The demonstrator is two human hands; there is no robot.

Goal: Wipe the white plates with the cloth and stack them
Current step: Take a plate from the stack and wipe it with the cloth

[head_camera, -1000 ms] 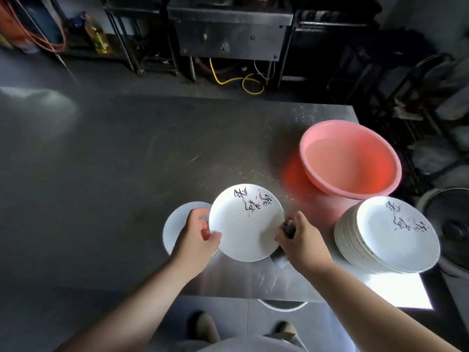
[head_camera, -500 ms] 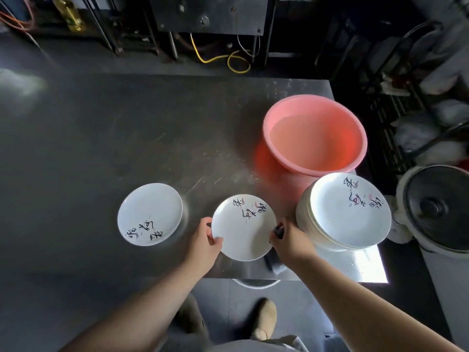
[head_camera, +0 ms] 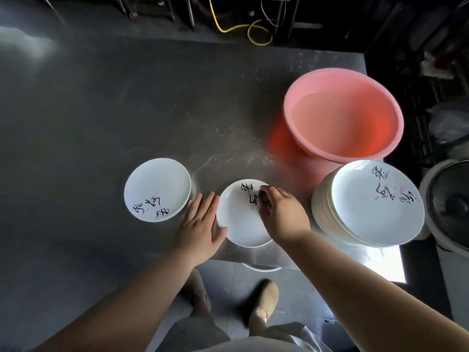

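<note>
A white plate (head_camera: 241,219) with black lettering lies flat near the table's front edge. My right hand (head_camera: 280,214) holds a small dark cloth (head_camera: 264,198) and presses it onto the plate's far right part. My left hand (head_camera: 200,227) lies with straight fingers against the plate's left rim, its thumb on the rim. A single white plate (head_camera: 157,189) sits to the left. A tall stack of white plates (head_camera: 370,204) stands to the right.
A pink plastic basin (head_camera: 344,113) with water stands behind the stack. The steel table (head_camera: 101,110) stretches away to the left and back. A dark round pot lid (head_camera: 451,204) sits off the table's right edge. A yellow cable (head_camera: 251,26) lies on the floor behind.
The plate held up between both hands now lies flat on the table. My left hand has let go and straightened beside it. My right hand moved onto the plate with the cloth.
</note>
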